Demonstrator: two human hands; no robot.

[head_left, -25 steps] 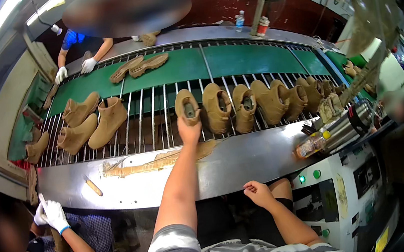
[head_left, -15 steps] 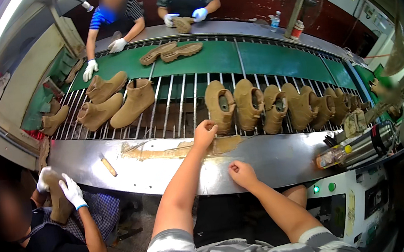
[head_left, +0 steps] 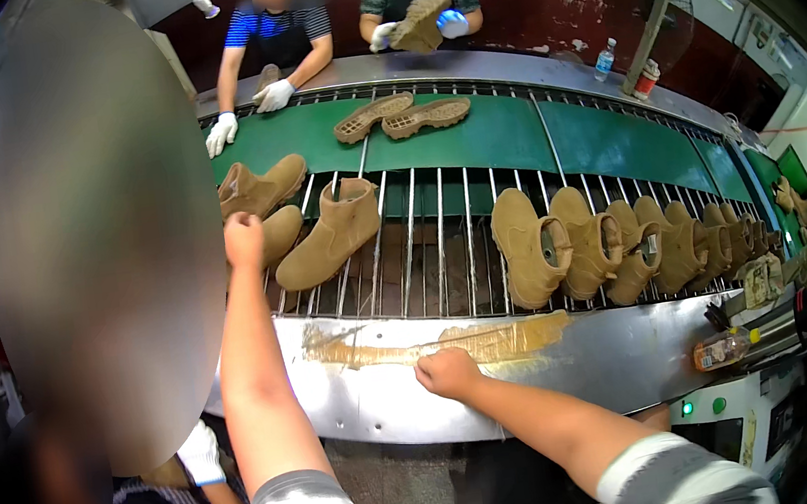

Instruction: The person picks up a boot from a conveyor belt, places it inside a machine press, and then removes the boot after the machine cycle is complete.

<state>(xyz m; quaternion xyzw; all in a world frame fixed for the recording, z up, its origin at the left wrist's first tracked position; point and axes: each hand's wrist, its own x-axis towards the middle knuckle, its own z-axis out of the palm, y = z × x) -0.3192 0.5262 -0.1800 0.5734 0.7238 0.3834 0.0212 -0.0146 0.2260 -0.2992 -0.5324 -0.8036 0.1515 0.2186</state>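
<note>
My left hand [head_left: 243,239], arm stretched to the left, has its fingers curled in at the back of a tan ankle boot [head_left: 283,232] lying on the roller rack. Its fingers hide that boot's shaft, so whether they grip it is not visible. Another tan boot [head_left: 269,185] lies just beyond, and a third boot [head_left: 333,235] stands to the right with its toe toward me. Over the taped metal ledge [head_left: 382,406], my right hand [head_left: 449,374] is closed in a fist; anything inside is hidden.
A row of tan boots [head_left: 527,252] stands on the bars at right. Two soles [head_left: 427,118] lie on the green belt [head_left: 612,141]. Co-workers' gloved hands [head_left: 276,95] are across the line. A bottle [head_left: 726,348] and a flask [head_left: 794,317] lie at right. A large blur covers the left.
My left hand has moved left from beside the boot row to the left-hand boots. My right hand stays closed over the ledge. The view has turned left; a co-worker across has raised a sole.
</note>
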